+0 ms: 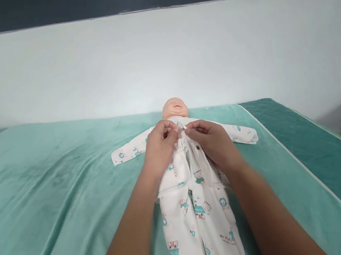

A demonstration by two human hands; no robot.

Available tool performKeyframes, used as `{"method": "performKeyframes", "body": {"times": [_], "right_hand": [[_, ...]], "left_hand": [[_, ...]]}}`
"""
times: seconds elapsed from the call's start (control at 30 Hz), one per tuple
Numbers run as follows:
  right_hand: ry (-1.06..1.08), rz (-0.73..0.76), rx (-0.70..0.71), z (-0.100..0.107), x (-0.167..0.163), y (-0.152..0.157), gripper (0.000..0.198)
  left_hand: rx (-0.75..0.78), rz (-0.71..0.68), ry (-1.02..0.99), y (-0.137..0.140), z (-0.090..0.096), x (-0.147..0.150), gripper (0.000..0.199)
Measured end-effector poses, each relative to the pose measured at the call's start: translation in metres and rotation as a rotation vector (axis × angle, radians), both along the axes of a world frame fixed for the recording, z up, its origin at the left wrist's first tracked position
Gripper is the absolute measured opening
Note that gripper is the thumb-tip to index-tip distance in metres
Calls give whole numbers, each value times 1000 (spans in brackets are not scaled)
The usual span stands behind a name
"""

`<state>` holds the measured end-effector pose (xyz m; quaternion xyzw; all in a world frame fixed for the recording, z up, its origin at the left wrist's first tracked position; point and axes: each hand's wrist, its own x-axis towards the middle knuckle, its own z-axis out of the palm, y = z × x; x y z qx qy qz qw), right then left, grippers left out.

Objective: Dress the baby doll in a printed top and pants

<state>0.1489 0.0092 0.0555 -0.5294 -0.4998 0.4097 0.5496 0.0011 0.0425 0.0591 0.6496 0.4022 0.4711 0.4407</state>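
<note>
A baby doll (174, 108) lies on its back, head away from me, dressed in a white printed jacket (172, 174) and matching trousers (202, 230). Its sleeves stretch out to both sides. At the upper chest, just below the neck, my left hand (164, 142) pinches the left front edge of the jacket. My right hand (210, 137) pinches the opposite edge, close beside it. Below the hands the two front edges lie apart, and a dark snap button (197, 147) shows on the right one. My fingers partly hide the collar.
A light green blanket (55, 197) with some wrinkles lies under the doll. Darker green cloth (319, 151) extends along the right. A white wall (159, 56) rises behind the doll's head, with a dark band above it.
</note>
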Motion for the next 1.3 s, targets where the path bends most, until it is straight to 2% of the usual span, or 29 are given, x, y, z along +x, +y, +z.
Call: {"method": "performKeyframes", "body": {"times": [0.1, 0.2, 0.4, 0.53, 0.63, 0.77, 1.03, 1.3], "right_hand": [[-11, -6, -49, -3, 2, 1, 23], [-29, 7, -40, -4, 4, 1, 25], [-71, 21, -51, -1, 3, -1, 28], [-53, 40, -43, -4, 3, -2, 28], [38, 68, -33, -8, 5, -1, 30], [131, 96, -29, -11, 6, 0, 31], [92, 97, -21, -9, 6, 0, 31], [3, 165, -49, -3, 8, -2, 30]], "left_hand": [[16, 121, 75, 3, -4, -2, 14], [5, 91, 163, 6, -5, -6, 17], [-33, 24, 191, 5, 0, -10, 15], [-43, -6, 104, 5, -1, -7, 17], [-67, -13, 3, 4, -3, -4, 19], [-87, -23, -29, 4, -3, -1, 18], [-118, -52, -47, 4, -2, -3, 21], [-112, -106, -78, 7, -7, -6, 23]]}}
